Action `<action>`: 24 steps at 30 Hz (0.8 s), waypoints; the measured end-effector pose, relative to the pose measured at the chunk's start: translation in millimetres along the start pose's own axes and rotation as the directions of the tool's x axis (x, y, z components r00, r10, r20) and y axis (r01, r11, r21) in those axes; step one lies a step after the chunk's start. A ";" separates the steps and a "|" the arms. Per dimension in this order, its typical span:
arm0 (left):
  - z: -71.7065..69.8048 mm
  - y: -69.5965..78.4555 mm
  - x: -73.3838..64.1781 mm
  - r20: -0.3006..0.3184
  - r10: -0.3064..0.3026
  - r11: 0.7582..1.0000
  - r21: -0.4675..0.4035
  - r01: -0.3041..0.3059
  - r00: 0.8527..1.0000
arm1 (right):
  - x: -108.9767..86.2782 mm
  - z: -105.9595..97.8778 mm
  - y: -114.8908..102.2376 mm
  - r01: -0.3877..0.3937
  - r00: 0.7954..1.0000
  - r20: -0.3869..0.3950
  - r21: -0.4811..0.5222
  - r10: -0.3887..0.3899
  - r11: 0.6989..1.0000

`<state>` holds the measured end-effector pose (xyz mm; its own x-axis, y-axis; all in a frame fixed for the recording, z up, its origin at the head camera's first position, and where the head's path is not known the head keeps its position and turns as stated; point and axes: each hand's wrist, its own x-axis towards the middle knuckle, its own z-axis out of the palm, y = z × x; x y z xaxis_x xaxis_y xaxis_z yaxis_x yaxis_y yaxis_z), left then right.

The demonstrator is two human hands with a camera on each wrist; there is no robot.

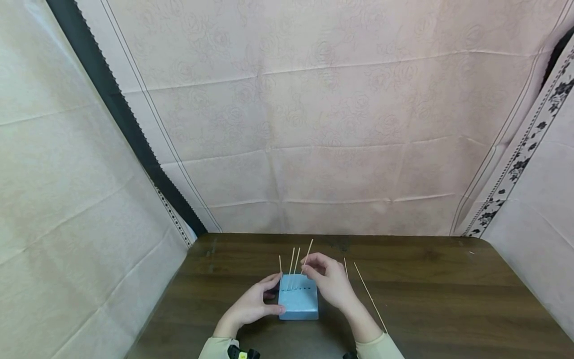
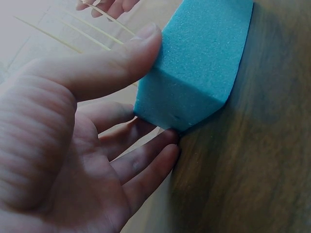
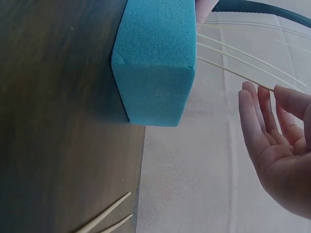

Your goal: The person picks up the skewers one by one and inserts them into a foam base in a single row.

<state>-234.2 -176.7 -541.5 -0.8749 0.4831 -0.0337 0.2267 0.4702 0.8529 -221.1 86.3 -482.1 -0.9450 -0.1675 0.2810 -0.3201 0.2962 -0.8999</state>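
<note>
The block point(image 1: 299, 303) sits on the desk point(image 1: 448, 289) between my hands; my left hand point(image 1: 256, 301) grips its left side between thumb and fingers, while my right hand point(image 1: 333, 281) pinches a stick point(image 1: 310, 248) above it, remaining fingers loose. Three thin sticks point(image 1: 293, 260) stand in the block; two spare sticks point(image 1: 369, 299) lie by my right arm.
</note>
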 end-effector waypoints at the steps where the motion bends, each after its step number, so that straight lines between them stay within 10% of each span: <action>1: 0.1 -0.1 -0.1 0.000 -0.002 1.000 0.000 0.002 1.000 | -0.2 0.2 0.0 -0.001 1.000 0.006 0.001 0.001 1.000; 24: -1.1 0.0 -0.1 0.012 0.002 1.000 -0.018 -0.001 1.000 | 1.7 5.6 5.3 0.000 0.999 0.037 -0.042 0.001 0.999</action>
<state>-234.5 -177.6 -540.9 -0.8694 0.4926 -0.0386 0.2200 0.4558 0.8624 -224.1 82.3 -488.3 -0.9422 -0.2020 0.2674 -0.3231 0.3353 -0.8850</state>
